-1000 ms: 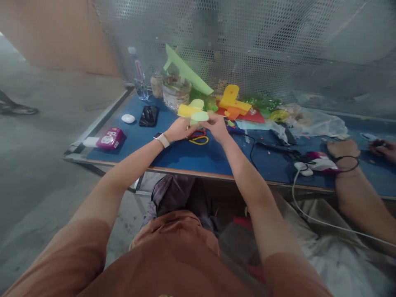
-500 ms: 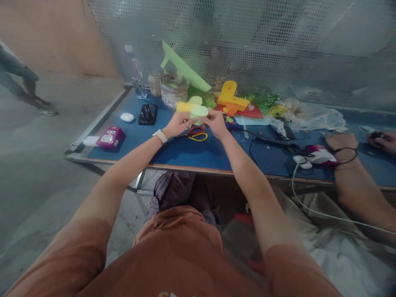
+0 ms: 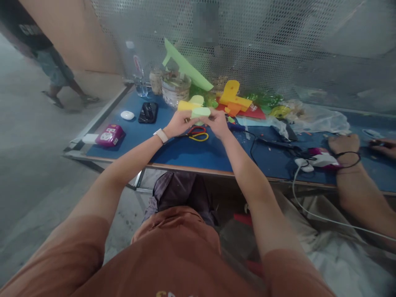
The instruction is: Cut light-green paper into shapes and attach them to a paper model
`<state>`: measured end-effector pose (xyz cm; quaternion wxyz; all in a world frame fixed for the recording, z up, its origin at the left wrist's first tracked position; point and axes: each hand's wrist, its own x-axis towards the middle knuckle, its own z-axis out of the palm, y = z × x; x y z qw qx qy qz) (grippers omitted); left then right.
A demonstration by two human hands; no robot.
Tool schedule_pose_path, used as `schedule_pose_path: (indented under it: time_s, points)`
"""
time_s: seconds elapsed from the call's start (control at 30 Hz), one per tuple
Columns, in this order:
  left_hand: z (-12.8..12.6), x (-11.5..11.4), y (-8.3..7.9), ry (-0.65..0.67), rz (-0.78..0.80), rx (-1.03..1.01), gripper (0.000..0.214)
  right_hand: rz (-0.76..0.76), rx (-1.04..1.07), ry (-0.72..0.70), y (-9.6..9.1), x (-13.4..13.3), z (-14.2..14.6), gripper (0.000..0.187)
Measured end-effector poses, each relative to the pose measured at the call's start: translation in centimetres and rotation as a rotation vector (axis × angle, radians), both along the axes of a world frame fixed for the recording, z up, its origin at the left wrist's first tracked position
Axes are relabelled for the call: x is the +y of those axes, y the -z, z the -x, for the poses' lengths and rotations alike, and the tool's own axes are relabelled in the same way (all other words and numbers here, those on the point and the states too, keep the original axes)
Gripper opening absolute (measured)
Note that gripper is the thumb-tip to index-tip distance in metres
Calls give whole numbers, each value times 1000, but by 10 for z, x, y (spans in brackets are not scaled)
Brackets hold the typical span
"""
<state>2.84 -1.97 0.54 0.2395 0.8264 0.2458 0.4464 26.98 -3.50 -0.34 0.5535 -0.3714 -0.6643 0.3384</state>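
Both hands meet over the blue tabletop (image 3: 192, 155), pinching a small pale green piece of paper (image 3: 201, 112). My left hand (image 3: 179, 123) grips its left side, and my right hand (image 3: 218, 123) grips the right; the fingertips nearly touch. Behind the left fingers lie a yellow piece (image 3: 185, 106) and another pale green piece (image 3: 196, 100). Scissors (image 3: 199, 134) with red and yellow handle loops rest just below the hands, partly hidden by the left one. Right of my right hand is a blue-handled tool (image 3: 236, 127) with a black cord.
At left are a magenta packet (image 3: 110, 135), a black phone-like object (image 3: 148, 112), a white case (image 3: 127, 115) and a water bottle (image 3: 140, 76). A tub (image 3: 176, 91) and yellow cut-outs (image 3: 230, 94) stand behind. A co-worker's hand (image 3: 344, 144) rests at right; someone walks at far left.
The green piece has tilted in my fingers and shows a flatter outline. Both hands stay in nearly the same place. The walking person at far left has moved right.
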Motion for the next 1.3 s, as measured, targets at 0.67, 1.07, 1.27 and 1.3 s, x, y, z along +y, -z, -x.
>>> schedule_pose_path:
  time_s: [0.67,1.07,1.27,1.3]
  points:
    - [-3,10,4,-160,32,-141,57,95,39,75,-1,-5,5,71]
    - [-2,1,-1,-18,239,-176,51,90,88,90,-13,-12,7,68]
    - [-6,15,17,-47,304,-85,34,120,163,97,-24,-11,-1,68]
    - [-9,17,21,-44,303,-74,34,131,162,89,-26,-12,0,68]
